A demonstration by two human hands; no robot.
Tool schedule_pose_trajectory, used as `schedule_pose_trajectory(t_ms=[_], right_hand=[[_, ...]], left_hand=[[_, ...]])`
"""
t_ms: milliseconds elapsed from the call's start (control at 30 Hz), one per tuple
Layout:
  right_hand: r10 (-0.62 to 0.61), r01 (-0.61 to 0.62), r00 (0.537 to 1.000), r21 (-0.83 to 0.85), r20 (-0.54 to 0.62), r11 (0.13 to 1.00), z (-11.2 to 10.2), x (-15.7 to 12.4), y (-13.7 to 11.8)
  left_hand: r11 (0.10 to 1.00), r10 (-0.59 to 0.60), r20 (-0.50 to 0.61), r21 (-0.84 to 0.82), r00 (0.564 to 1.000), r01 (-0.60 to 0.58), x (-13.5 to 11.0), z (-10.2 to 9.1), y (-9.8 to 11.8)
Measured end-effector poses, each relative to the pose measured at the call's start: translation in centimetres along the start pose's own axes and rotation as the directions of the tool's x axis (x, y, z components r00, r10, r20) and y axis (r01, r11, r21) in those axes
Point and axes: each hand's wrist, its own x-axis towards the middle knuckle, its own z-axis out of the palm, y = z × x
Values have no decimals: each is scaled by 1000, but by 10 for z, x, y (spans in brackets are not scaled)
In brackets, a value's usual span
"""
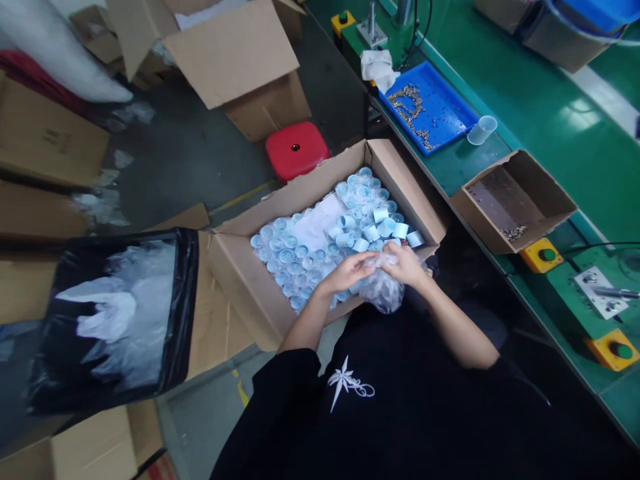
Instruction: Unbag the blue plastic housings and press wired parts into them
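- the clear plastic bag (384, 290) sits directly at the fingers, bulging below them towards the black shirt (400, 393); it has no clear long axis, and its contents are too blurred to tell.
- the right hand (404, 263) is nearer the bag, its fingers gripping the gathered top.
- the left hand (354, 268) reaches in from the other side, fingertips at the bag's upper edge; whether they pinch it, i cannot tell.
- both hands are over the near edge of a large cardboard box (405, 187), so that wall lies between the bag and the pale blue cups (371, 233) inside.
- beyond the fingers, some cups lie tipped; others stand in rows around a white sheet (320, 223).
- left of the box is a black-lined bin (183, 313); right, the green tabletop (453, 173) with a blue tray (453, 117).
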Motion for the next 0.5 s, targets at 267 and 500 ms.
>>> schedule_pose_trajectory(t_ms=[267, 500], right_hand=[[143, -286, 917, 363, 373, 887, -37, -111, 21], [258, -372, 904, 329, 342, 868, -21, -190, 7]], left_hand=[[630, -20, -177, 762, 984, 150, 25, -69, -50], [473, 39, -311, 843, 950, 256, 39, -75, -44]])
